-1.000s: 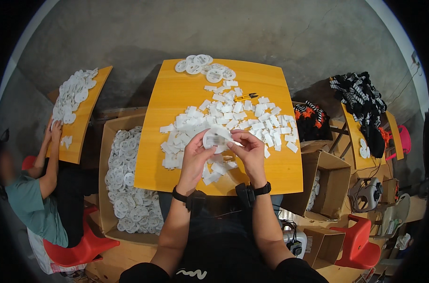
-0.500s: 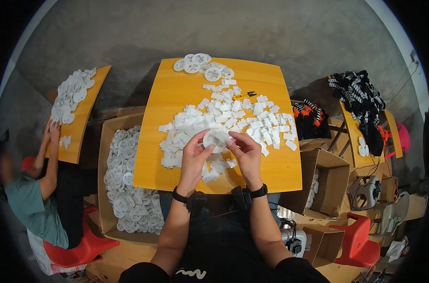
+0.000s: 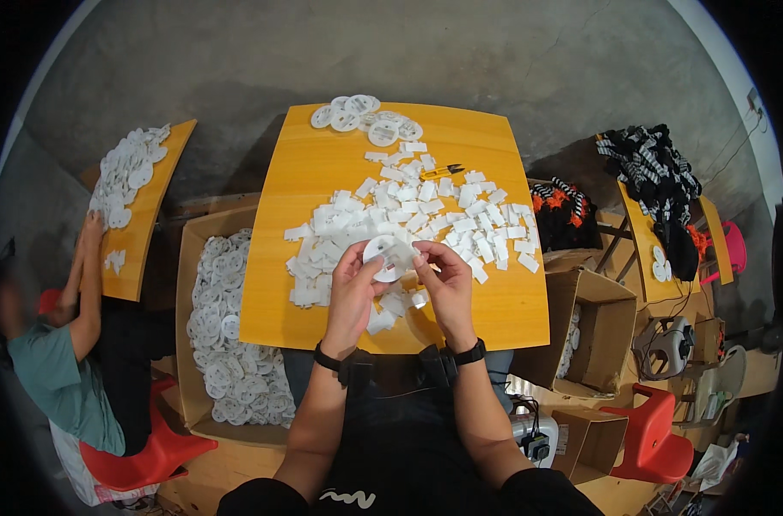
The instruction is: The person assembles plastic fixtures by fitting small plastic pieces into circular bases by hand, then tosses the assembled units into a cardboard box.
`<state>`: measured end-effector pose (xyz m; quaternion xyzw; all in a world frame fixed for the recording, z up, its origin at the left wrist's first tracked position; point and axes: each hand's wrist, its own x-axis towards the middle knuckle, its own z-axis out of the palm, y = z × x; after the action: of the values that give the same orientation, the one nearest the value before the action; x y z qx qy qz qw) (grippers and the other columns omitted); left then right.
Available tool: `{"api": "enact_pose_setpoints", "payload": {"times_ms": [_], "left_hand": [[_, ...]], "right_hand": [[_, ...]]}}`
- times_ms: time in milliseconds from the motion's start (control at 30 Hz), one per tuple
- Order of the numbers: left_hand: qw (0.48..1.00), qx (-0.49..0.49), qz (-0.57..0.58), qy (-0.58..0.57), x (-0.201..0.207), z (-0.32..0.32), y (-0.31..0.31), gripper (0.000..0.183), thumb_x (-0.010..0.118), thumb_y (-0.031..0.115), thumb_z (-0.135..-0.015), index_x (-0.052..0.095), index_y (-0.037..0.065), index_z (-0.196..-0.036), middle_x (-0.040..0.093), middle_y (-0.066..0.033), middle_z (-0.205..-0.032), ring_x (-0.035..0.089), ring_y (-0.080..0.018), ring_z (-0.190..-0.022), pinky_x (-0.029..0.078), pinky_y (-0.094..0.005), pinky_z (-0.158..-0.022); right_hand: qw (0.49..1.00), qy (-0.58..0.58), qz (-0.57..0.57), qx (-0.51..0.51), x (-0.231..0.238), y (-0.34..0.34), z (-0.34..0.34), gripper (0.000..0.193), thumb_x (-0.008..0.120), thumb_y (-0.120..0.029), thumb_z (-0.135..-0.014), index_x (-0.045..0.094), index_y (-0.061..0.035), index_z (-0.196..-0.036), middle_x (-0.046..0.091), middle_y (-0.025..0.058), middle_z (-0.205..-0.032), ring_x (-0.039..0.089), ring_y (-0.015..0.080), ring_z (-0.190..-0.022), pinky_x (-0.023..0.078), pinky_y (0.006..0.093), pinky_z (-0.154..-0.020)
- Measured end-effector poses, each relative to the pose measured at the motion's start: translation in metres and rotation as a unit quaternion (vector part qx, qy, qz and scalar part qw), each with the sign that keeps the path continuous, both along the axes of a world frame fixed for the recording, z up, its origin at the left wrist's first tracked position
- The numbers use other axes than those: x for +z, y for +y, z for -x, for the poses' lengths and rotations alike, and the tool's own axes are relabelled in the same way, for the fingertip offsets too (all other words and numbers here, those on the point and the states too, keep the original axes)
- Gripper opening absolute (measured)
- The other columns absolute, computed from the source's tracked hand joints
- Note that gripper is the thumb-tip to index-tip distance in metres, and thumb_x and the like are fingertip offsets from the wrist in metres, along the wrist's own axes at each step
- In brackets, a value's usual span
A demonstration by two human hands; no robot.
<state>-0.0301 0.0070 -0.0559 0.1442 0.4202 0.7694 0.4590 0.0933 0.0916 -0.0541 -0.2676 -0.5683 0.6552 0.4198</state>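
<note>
Above the near part of the table, my left hand [image 3: 351, 291] grips a round white plastic disc [image 3: 379, 251] by its left edge. My right hand [image 3: 447, 288] pinches a small white rectangular plate [image 3: 403, 254] against the disc's right side. How the plate sits in the disc is too small to make out. Around and beyond my hands lies a loose heap of small white rectangular plates [image 3: 344, 220]. Yellow-handled thread snips [image 3: 443, 172] rest at the heap's far side. Several round white discs [image 3: 383, 132] are piled at the table's far edge.
The yellow table [image 3: 279, 314] stands between a cardboard box [image 3: 186, 361] full of white discs at left and an open box [image 3: 611, 322] at right. A co-worker [image 3: 60, 370] sits far left at a table of discs. Black-and-white fabric items [image 3: 654, 163] cover another table at right.
The disc has tilted and shifted slightly left between my hands, and my right fingers have moved along its edge. The co-worker's hands have shifted slightly. The whole view has moved a little.
</note>
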Motion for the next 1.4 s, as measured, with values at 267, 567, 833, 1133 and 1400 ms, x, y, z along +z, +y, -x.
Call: {"api": "enact_pose_setpoints", "payload": {"times_ms": [267,567,833,1133,1400], "left_hand": [[1.0,0.002,-0.003,-0.022,0.005,-0.005,0.0,0.028,0.054,0.005,-0.093,0.052,0.002,-0.121,0.06,-0.0081,-0.112,0.062,-0.0175,-0.099,0.055,-0.0361,-0.082],[1.0,0.017,0.011,0.001,-0.004,-0.001,-0.003,0.014,0.056,0.004,-0.092,0.051,0.003,-0.105,0.063,-0.0065,-0.098,0.063,-0.0157,-0.09,0.054,-0.0331,-0.082],[1.0,0.007,-0.001,0.003,0.005,-0.008,-0.001,0.007,0.058,0.002,-0.091,0.053,0.002,-0.095,0.063,-0.0062,-0.094,0.064,-0.0152,-0.086,0.055,-0.0328,-0.082],[1.0,-0.005,-0.011,0.013,-0.003,-0.008,-0.001,0.006,0.061,0.003,-0.09,0.055,0.004,-0.09,0.063,-0.0045,-0.089,0.064,-0.0129,-0.083,0.056,-0.0306,-0.078],[0.998,0.002,0.015,0.065,0.01,-0.012,-0.001,0.012,0.061,0.0,-0.09,0.056,0.001,-0.101,0.063,-0.0058,-0.102,0.063,-0.0135,-0.091,0.054,-0.03,-0.083]], "right_hand": [[0.992,0.064,0.099,0.051,0.003,0.0,-0.006,0.018,0.067,-0.001,-0.087,0.061,-0.0002,-0.103,0.062,0.0015,-0.085,0.057,0.0063,-0.07,0.047,0.0198,-0.058],[0.991,0.097,0.078,0.052,0.009,-0.003,-0.009,0.021,0.068,0.006,-0.084,0.061,0.0021,-0.103,0.064,0.0041,-0.093,0.064,0.0103,-0.083,0.054,0.0227,-0.069],[0.99,0.118,0.001,0.071,0.008,-0.004,-0.011,0.025,0.069,0.005,-0.083,0.064,0.0011,-0.106,0.064,0.0085,-0.106,0.061,0.0114,-0.095,0.054,0.0239,-0.078],[0.999,0.028,-0.014,-0.031,0.019,-0.008,-0.006,0.027,0.072,0.005,-0.079,0.065,0.0006,-0.105,0.063,0.0064,-0.107,0.061,0.0112,-0.092,0.054,0.0226,-0.076],[0.997,-0.021,-0.02,-0.065,0.014,-0.004,-0.007,0.027,0.073,0.002,-0.081,0.065,0.0011,-0.107,0.066,0.0058,-0.091,0.064,0.0096,-0.082,0.054,0.0219,-0.073]]}}
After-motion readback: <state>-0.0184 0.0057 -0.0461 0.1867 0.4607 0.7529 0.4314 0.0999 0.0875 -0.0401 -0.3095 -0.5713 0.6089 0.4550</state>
